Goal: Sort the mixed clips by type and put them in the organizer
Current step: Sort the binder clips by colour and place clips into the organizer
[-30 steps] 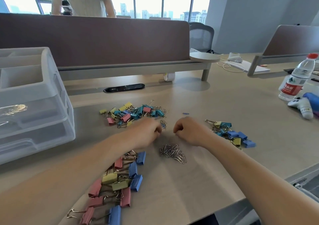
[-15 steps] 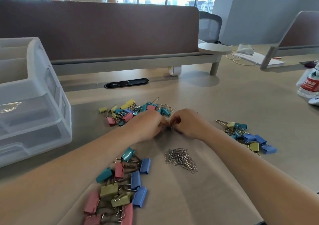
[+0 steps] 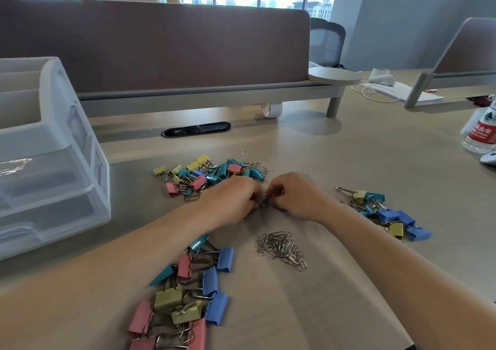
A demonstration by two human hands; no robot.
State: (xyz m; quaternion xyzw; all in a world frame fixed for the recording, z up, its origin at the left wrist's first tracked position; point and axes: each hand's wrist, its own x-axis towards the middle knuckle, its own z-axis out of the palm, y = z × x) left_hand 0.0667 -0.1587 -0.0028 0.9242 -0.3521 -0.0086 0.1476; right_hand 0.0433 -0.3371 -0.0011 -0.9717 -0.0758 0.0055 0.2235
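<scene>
While pinched, clips (image 3: 264, 199) between hands (image 3: 268, 198)

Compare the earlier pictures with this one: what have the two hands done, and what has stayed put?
The left hand and right hand, apart a second ago, have come together at the near edge of the mixed pile and now pinch small metal clips between them. The paper clips, both sorted binder-clip piles and the organizer stayed put.
</scene>
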